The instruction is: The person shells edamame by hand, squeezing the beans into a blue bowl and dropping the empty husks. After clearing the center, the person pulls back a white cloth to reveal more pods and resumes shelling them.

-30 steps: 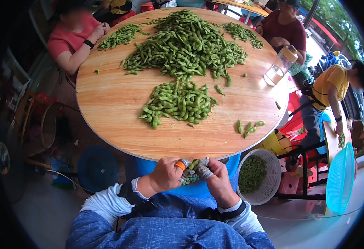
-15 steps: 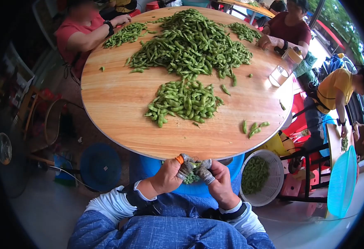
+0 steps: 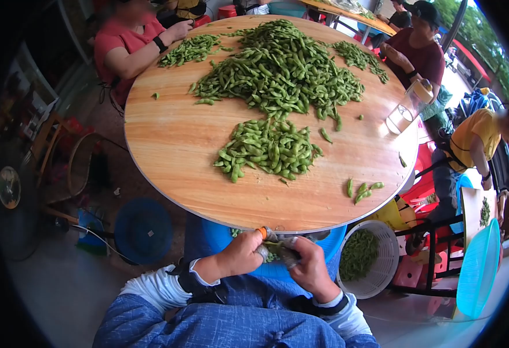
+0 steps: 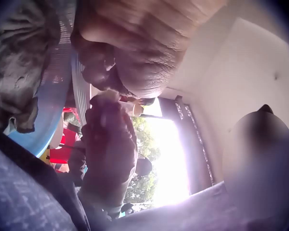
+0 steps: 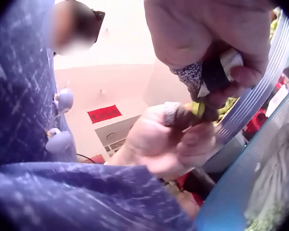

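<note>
A green soybean pod (image 5: 198,109) is between the fingertips of both hands, over the blue basin (image 3: 215,236) below the table edge. My left hand (image 3: 240,255) pinches it; grey cloth covers its fingertips, with an orange band at one. My right hand (image 3: 311,265), its thumb and finger in grey covers too, grips at the pod from the other side. In the right wrist view the left hand (image 5: 168,147) lies below the right hand (image 5: 207,29). The left wrist view shows both hands close together, the pod hidden.
A small heap of pods (image 3: 269,148) lies on the round wooden table (image 3: 173,156), a large heap (image 3: 289,69) behind it. A bottle (image 3: 408,107) stands at the right. Beside me are a white basket (image 3: 386,255) with pods and a dark blue basin (image 3: 144,229). Several people sit around.
The pod first showed upright between the fingertips; now it is mostly covered by them. The right hand has turned lower. The head view has shifted, so the table appears further right and down.
</note>
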